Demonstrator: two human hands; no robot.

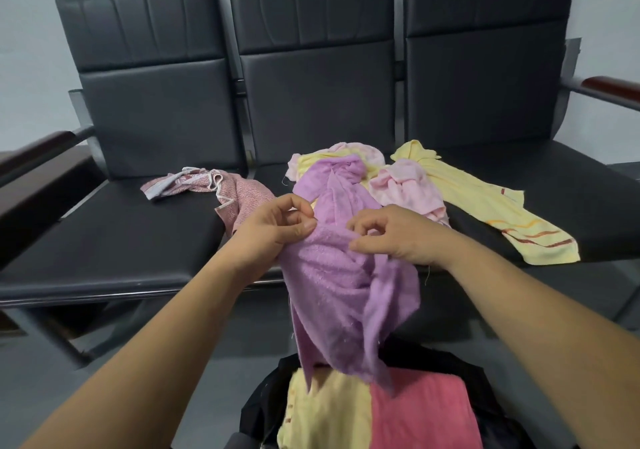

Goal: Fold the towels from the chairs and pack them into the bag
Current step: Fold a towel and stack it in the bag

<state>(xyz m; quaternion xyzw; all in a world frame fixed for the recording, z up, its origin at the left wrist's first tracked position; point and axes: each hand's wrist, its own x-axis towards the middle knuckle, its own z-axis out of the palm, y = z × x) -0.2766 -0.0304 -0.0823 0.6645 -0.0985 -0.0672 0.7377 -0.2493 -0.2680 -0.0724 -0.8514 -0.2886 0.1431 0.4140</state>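
Both hands pinch the purple towel [339, 289], the left hand [277, 227] and right hand [391, 237] with fingers narrowed on its bunched middle. It trails from the middle chair [318, 102] down over the bag [256, 410]. Likely soft, light and floppy; best gripped at two corners.

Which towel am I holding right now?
The purple towel. Your left hand and right hand pinch it; the rest lie on the chairs or in the bag.
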